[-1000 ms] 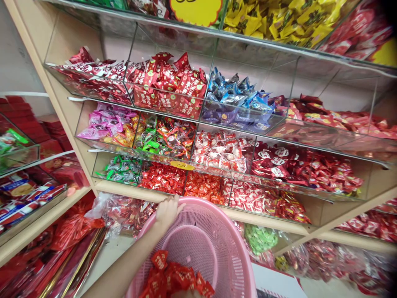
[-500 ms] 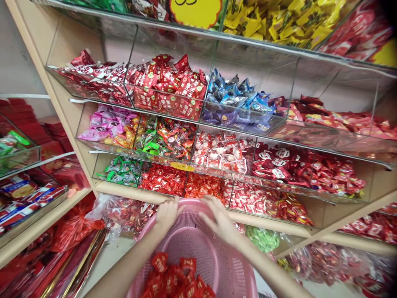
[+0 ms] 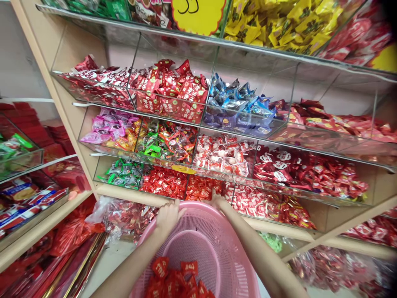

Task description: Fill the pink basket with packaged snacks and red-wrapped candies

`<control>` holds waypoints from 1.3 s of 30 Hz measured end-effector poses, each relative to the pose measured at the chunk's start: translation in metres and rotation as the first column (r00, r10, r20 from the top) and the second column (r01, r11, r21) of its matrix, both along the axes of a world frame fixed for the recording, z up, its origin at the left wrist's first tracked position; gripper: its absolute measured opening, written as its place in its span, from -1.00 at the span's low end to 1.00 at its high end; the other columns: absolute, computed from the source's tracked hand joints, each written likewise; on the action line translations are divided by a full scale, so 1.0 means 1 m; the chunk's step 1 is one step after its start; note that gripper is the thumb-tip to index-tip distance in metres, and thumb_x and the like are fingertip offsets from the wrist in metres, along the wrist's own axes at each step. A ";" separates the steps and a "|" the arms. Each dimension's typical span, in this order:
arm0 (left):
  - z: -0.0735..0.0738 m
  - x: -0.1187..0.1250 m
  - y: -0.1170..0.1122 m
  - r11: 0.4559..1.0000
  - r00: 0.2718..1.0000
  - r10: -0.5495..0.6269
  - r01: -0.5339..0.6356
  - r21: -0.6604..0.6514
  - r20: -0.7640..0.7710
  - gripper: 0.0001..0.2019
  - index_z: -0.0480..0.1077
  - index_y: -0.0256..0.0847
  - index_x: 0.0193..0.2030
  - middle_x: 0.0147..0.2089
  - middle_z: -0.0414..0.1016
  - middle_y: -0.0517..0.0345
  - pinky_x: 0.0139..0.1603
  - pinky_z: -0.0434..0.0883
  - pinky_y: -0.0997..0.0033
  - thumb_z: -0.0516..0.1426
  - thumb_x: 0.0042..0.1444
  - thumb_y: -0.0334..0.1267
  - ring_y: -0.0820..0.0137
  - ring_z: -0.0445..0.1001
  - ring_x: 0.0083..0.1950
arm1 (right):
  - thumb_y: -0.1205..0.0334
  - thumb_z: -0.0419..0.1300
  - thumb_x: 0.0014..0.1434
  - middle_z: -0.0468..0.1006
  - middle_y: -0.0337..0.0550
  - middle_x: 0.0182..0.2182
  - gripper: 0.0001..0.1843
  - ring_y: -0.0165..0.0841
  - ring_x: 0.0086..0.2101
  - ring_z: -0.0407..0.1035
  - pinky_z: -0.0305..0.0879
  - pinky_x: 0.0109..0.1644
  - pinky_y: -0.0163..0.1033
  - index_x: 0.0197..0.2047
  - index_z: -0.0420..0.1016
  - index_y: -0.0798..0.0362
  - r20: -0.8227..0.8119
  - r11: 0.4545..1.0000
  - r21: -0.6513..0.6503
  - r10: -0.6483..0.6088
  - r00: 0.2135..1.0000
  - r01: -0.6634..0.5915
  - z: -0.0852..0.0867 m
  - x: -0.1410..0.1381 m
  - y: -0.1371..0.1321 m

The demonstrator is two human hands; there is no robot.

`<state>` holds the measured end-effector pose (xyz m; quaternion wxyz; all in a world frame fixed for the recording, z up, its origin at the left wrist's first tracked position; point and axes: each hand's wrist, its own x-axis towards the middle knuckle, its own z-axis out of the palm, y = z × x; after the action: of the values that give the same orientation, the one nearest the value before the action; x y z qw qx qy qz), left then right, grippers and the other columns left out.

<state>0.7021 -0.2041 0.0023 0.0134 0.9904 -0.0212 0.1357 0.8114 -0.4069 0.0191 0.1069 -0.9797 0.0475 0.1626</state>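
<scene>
A pink perforated plastic basket [image 3: 245, 265] stands low in front of me, with red-wrapped candies [image 3: 176, 279] lying in its near left part. My left hand [image 3: 167, 215] is closed around the basket's far rim, thumb on the inner side. Past that rim, my right hand [image 3: 217, 201] reaches to the bottom-row bin of orange-red candies [image 3: 200, 187]. It is at the right end of that bin; a finger shows stretched out, while the others are partly hidden. I see nothing held in it. Beside it on the right are pink-and-white wrapped candies [image 3: 248, 200].
Clear-fronted shelf bins rise above, holding blue packets [image 3: 235, 99], red packets [image 3: 170, 91] and yellow packets [image 3: 279, 25]. A wooden ledge [image 3: 130, 194] runs below the bottom row. Bagged sweets [image 3: 124, 213] lie under it. Another shelf [image 3: 31, 194] stands at left.
My right hand has moved from above the basket's far rim forward to the orange-red candy bin. My left hand stays on the rim, and the view has shifted slightly.
</scene>
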 end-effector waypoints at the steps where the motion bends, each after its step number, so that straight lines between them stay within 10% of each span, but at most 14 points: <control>1: 0.000 0.000 0.000 1.000 1.000 0.001 -0.001 0.002 0.005 -0.58 0.32 -0.28 -0.17 -0.31 0.47 -0.10 -0.41 0.34 0.34 -0.15 0.19 0.02 0.16 0.50 -0.30 | -0.20 0.32 -0.30 0.18 0.36 0.14 0.18 0.15 0.13 0.08 0.08 0.07 0.14 0.28 -0.07 0.15 0.002 1.000 -0.001 -0.003 1.000 0.003 -0.002 0.001 0.000; 25: 0.000 0.002 -0.009 1.000 0.998 -0.013 0.014 0.019 -0.054 -0.56 0.32 -0.28 -0.12 -0.27 0.49 -0.12 -0.43 0.32 0.35 -0.15 0.19 0.03 0.14 0.50 -0.30 | 0.06 0.17 -0.04 0.18 0.17 0.11 -0.18 -0.03 0.06 0.18 0.20 0.00 -0.05 0.24 -0.02 0.13 0.205 0.989 0.139 -0.085 0.975 0.056 -0.015 -0.012 -0.011; 33: 0.000 0.001 -0.012 1.000 0.998 -0.007 0.008 0.022 -0.060 -0.56 0.32 -0.29 -0.08 -0.26 0.50 -0.11 -0.44 0.32 0.35 -0.14 0.19 0.03 0.14 0.51 -0.30 | 0.02 0.28 -0.19 0.10 0.22 0.16 -0.02 0.07 0.10 0.11 0.21 -0.02 0.01 0.25 -0.02 0.12 0.134 0.986 0.149 -0.096 0.986 0.075 -0.014 -0.003 -0.010; 39: 0.000 0.001 -0.013 1.000 0.997 0.002 0.000 0.015 -0.083 -0.57 0.33 -0.28 -0.09 -0.26 0.50 -0.13 -0.42 0.34 0.36 -0.13 0.18 0.02 0.16 0.51 -0.28 | 0.09 0.20 -0.07 0.24 0.14 0.07 -0.33 -0.12 -0.04 0.31 0.26 -0.10 -0.14 0.14 0.21 0.04 0.241 0.980 0.192 -0.088 0.967 0.041 -0.020 -0.007 -0.015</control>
<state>0.7029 -0.2174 0.0025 0.0070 0.9953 -0.0211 0.0943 0.8040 -0.4217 -0.0011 0.2082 -0.9760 0.0501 0.0390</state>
